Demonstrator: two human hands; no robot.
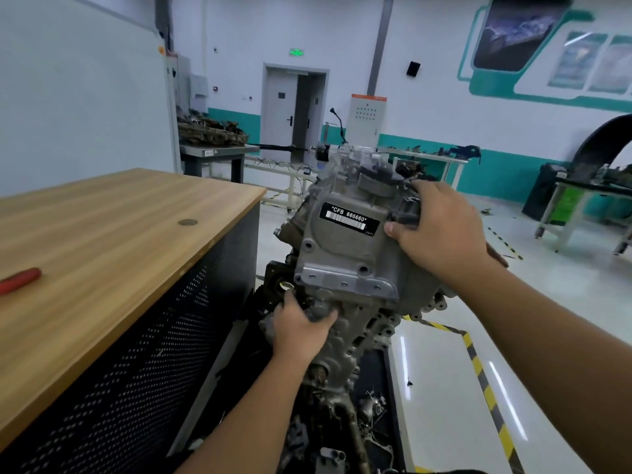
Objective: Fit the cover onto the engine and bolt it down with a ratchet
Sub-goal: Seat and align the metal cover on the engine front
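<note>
Both hands grip the cover over the engine: left hand clasps its lower edge, right hand its top (2 grips, probably for aligning bolt holes).

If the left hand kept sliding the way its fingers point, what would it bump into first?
The left hand already grips the lower edge of the grey cast-metal engine cover, fingers pointing up and away. Going on, it would probably just press further into that cover; depth is unclear.
</note>
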